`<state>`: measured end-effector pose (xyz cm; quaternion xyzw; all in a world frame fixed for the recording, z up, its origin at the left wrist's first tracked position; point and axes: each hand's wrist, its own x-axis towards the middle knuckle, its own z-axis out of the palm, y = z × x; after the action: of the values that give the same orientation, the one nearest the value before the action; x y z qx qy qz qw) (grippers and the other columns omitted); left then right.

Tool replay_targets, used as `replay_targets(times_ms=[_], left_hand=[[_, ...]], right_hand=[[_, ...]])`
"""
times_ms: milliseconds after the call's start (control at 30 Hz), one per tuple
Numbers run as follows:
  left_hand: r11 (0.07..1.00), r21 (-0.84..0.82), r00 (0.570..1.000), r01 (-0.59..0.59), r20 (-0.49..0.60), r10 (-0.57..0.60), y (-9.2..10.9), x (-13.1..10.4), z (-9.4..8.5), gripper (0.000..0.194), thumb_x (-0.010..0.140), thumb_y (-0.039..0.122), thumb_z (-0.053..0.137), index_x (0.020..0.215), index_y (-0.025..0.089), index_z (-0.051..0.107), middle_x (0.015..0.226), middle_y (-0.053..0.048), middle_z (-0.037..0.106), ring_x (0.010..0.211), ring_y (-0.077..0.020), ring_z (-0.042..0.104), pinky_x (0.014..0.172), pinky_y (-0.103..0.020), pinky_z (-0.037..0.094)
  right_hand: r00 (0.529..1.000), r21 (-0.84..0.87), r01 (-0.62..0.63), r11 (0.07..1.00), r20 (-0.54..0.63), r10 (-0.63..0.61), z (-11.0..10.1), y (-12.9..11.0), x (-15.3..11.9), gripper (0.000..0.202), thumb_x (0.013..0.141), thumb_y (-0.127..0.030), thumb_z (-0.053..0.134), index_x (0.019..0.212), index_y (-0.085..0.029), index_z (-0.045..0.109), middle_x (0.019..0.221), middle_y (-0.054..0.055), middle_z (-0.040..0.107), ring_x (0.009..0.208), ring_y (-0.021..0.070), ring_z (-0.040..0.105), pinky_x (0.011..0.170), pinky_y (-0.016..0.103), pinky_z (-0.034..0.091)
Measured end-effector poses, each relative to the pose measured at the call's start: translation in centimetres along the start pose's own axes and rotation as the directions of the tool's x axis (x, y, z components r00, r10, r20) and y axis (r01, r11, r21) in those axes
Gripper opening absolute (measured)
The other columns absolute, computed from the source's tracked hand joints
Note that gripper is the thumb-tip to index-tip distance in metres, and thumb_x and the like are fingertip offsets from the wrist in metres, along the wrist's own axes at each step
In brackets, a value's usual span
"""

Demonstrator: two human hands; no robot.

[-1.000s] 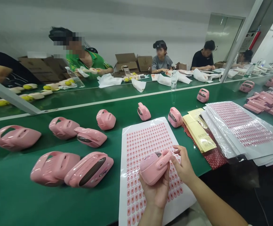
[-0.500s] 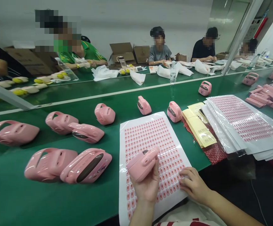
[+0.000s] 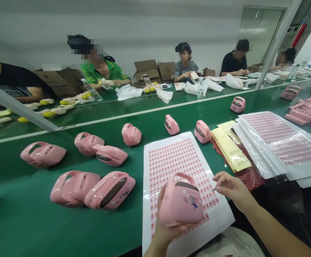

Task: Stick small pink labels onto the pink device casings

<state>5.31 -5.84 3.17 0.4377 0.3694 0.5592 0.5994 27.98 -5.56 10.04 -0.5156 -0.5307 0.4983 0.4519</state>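
In the head view my left hand [image 3: 164, 230] is wrapped round the side and bottom of a pink plastic device with a carry handle [image 3: 182, 205], like a small portable speaker. Its dark panel and printed picture face me. Beneath lies a white sheet of small pink stickers [image 3: 168, 157], each with a red mark. My right hand [image 3: 229, 189] is raised over the sheet's right edge, thumb and forefinger pinching a tiny sticker [image 3: 213, 189], seen edge-on. Several similar devices stand to the left, among them a pink device with a dark panel [image 3: 112, 191].
Farther right are yellow label sheets [image 3: 232, 148], a stack of sticker sheets in clear plastic [image 3: 281, 139] and a heap of pink boxes [image 3: 309, 110]. Across the green table [image 3: 32, 221], several co-workers sit beyond a metal post [image 3: 24, 103]. A water bottle [image 3: 200, 89] stands near the white dividing strip.
My left hand has turned the device so its printed front faces me, and brought it closer. My right hand has lifted off the sheet with a small sticker between its fingertips. The view has shifted left.
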Motion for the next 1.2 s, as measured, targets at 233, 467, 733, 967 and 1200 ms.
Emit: replay_targets(times_ms=[233,467,733,967,1200], left_hand=[[0.654,0.510,0.815,-0.559,0.479,0.324,2.8,0.2,0.2,0.098,0.052,0.017,0.078,0.135,0.034,0.030,0.133,-0.011,0.047,0.115,-0.0363,0.049,0.091,-0.053,0.042],[0.797,0.392,0.870,-0.460,0.376,0.318,2.6,0.4,0.3,0.088,0.047,0.006,0.078,0.125,0.032,0.048,0.128,-0.010,0.054,0.114,-0.0365,0.050,0.093,-0.054,0.038],[0.723,0.465,0.843,-0.510,0.439,0.311,2.3,0.4,0.1,0.092,0.050,0.012,0.078,0.131,0.032,0.039,0.132,-0.011,0.050,0.115,-0.0362,0.048,0.093,-0.053,0.039],[0.737,0.447,0.848,-0.507,0.409,0.336,2.1,0.3,0.2,0.093,0.049,0.008,0.078,0.130,0.033,0.041,0.131,-0.010,0.051,0.115,-0.0369,0.049,0.093,-0.055,0.039],[0.862,0.305,0.902,-0.404,0.288,0.321,0.7,0.7,-0.3,0.084,0.041,0.003,0.080,0.117,0.031,0.056,0.122,-0.011,0.058,0.113,-0.0404,0.049,0.098,-0.059,0.030]], right_hand=[[0.969,-0.142,0.151,0.978,0.218,-0.118,2.9,-3.9,1.1,0.016,0.071,-0.037,0.067,0.070,-0.022,0.062,0.093,0.003,0.053,0.095,0.0197,0.052,0.091,0.041,0.041],[0.962,-0.308,0.222,0.925,0.221,-0.158,3.7,-3.1,0.6,0.007,0.068,-0.023,0.069,0.067,-0.023,0.062,0.092,0.003,0.051,0.097,0.0199,0.051,0.088,0.040,0.045],[0.983,-0.272,0.152,0.950,0.141,-0.117,4.6,-2.4,0.0,0.010,0.066,-0.014,0.069,0.063,-0.021,0.062,0.091,0.002,0.047,0.096,0.0191,0.051,0.088,0.039,0.044],[0.957,-0.349,0.290,0.891,0.129,-0.261,4.6,-1.4,0.1,0.008,0.070,-0.016,0.064,0.067,-0.022,0.059,0.090,0.003,0.047,0.092,0.0195,0.050,0.084,0.038,0.046],[0.864,-0.307,0.502,0.808,0.154,-0.479,5.1,-0.4,-0.4,0.038,0.074,-0.024,0.058,0.109,-0.023,0.044,0.106,0.008,0.046,0.100,0.0202,0.048,0.085,0.035,0.046]])
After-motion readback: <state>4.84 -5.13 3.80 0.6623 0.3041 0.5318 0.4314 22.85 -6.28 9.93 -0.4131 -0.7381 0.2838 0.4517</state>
